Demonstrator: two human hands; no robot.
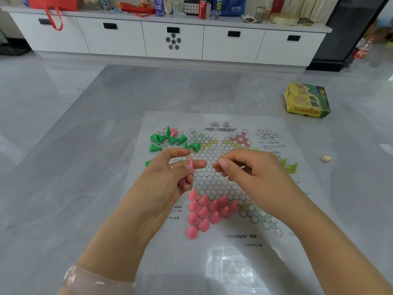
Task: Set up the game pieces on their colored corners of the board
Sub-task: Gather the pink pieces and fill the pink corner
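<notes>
The pink corner was being filled: a cluster of standing pink pieces (205,211) was noted on the near corner of the board (214,167), tips up. A further pink piece (191,165) was held in the left hand (168,177), above the board's left middle, pinched between thumb and curled fingers; more pink showed lower in the palm, possibly a second piece, though blur prevented certainty. The held piece's long axis was seen near upright, narrow tip pointing up and slightly away. The right hand (244,167) was poised just beside it, thumb and forefinger drawn together as if to take it; nothing was seen between them. Judged next: transfer, then base-down placement on a vacant pink cell. Green pieces (170,139) lay toppled at the far left, unsorted.
</notes>
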